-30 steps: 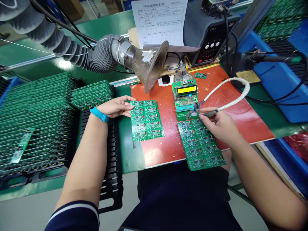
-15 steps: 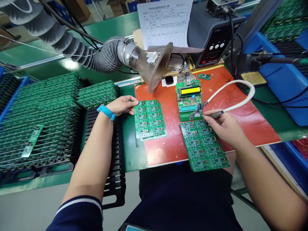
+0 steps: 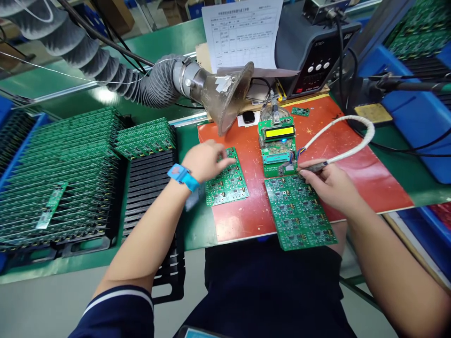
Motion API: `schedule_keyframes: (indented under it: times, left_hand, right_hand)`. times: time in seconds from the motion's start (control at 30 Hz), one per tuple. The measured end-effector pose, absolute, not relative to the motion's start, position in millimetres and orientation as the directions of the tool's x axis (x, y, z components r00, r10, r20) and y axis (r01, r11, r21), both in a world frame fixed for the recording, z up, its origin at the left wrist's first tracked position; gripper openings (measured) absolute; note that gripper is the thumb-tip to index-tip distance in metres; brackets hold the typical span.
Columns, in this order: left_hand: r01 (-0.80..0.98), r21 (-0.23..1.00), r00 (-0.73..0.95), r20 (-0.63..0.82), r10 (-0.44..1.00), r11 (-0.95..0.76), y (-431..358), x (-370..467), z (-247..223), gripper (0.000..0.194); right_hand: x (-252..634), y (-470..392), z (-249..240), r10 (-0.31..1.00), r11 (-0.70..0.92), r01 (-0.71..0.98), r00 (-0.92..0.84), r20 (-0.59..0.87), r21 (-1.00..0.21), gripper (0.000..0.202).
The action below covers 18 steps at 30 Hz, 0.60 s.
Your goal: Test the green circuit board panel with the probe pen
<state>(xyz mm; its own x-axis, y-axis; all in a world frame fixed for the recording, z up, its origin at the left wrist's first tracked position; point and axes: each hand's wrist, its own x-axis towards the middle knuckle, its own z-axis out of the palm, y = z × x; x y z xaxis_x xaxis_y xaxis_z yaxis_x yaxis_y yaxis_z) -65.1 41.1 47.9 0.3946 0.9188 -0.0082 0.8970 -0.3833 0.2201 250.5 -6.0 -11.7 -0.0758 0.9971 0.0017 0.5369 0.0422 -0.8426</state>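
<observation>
Just left of the right hand's (image 3: pixel 329 185) grip on the probe (image 3: pixel 317 166), the programmer board (image 3: pixel 269 170) lies on the mat (image 3: pixel 366 183); before it, nearer the body, a circuit panel (image 3: pixel 299 216) overhangs the mat's front edge. Farther left of the grip, the left hand (image 3: pixel 204 162) is over a second panel (image 3: pixel 230 190) along the mat's left edge. Beyond that stand a slotted rack (image 3: pixel 146 183) and, farthest left, a filled rack (image 3: pixel 84 141) with a loose strip (image 3: pixel 52 206) on top. The cable (image 3: pixel 366 129) loops behind the grip. Farther back are the funnel (image 3: pixel 229 96), to the left, and the control unit (image 3: pixel 313 61); a bin (image 3: pixel 401 141) stands to the right.
</observation>
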Motion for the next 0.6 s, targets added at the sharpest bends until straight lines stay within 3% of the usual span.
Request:
schedule_keyframes:
  times: [0.07,0.13,0.23,0.3,0.4,0.6]
  left_hand:
    - [0.695,0.326,0.658,0.070,0.749,-0.641,23.6,-35.7,42.1,0.038]
    - [0.493,0.365,0.806,0.149,0.572,-0.790,7.5,-9.7,29.7,0.059]
    - [0.376,0.350,0.887,0.133,0.442,-0.858,-7.8,13.7,8.2,0.091]
    - [0.354,0.335,0.907,0.104,0.408,-0.873,-11.1,19.1,-2.1,0.101]
    - [0.365,0.326,0.907,0.088,0.412,-0.872,-9.5,19.6,-8.0,0.102]
    - [0.377,0.358,0.896,0.094,0.435,-0.854,-3.8,20.8,-8.7,0.084]
  right_hand:
    - [251.1,-5.5,-12.1,0.997,0.047,0.542,-0.083,0.002,-0.839,0.024]
    - [251.3,-5.2,-11.8,0.996,0.051,0.547,-0.087,0.003,-0.835,0.024]
    - [251.2,-4.8,-10.5,0.995,0.066,0.552,-0.103,0.010,-0.831,0.022]
    - [251.0,-4.7,-9.6,0.994,0.066,0.552,-0.111,0.005,-0.831,0.021]
    - [250.8,-4.8,-8.7,0.994,0.065,0.553,-0.110,0.004,-0.831,0.019]
    - [249.9,-6.2,-9.8,0.994,0.062,0.547,-0.113,0.000,-0.835,0.020]
